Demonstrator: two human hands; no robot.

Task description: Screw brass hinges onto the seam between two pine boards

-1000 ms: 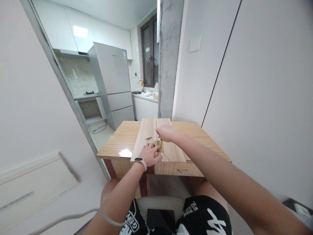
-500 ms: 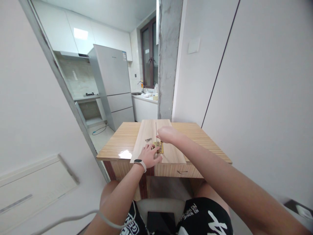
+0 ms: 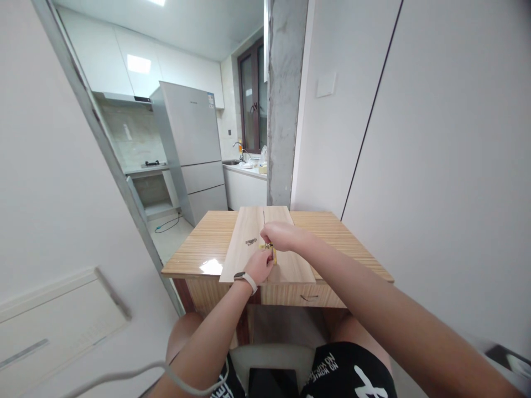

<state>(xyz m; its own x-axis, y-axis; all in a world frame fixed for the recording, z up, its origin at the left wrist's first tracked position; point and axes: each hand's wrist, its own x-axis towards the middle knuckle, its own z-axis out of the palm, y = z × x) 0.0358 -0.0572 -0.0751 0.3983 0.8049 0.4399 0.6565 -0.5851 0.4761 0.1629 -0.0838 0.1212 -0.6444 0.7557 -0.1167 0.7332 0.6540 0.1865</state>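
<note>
Two pale wooden boards (image 3: 243,260) lie side by side, a dark seam between them. A brass-coloured hinge (image 3: 275,258) lies across the seam, mostly covered by my hands. My left hand (image 3: 260,265), with a watch band (image 3: 246,279) at the wrist, rests on the boards at the hinge's near side, fingers curled in and closed. Just above the hinge, my right hand (image 3: 279,236) is closed with the fingers pointing down; what it grips is hidden. A small pile of dark metal pieces, looking like screws (image 3: 251,241), lies on the left board.
The boards lie on a striped wooden table (image 3: 194,251) with a drawer handle (image 3: 309,297) in front. A white cable (image 3: 136,369) crosses my left forearm. Walls stand close on both sides; beyond the table are a fridge (image 3: 191,127) and a kitchen counter (image 3: 245,185).
My left hand has gone from spread fingers on the hinge to curled fingers beside it. My right hand has come slightly left and lower, closer over the hinge. The view has tilted slightly upward.
</note>
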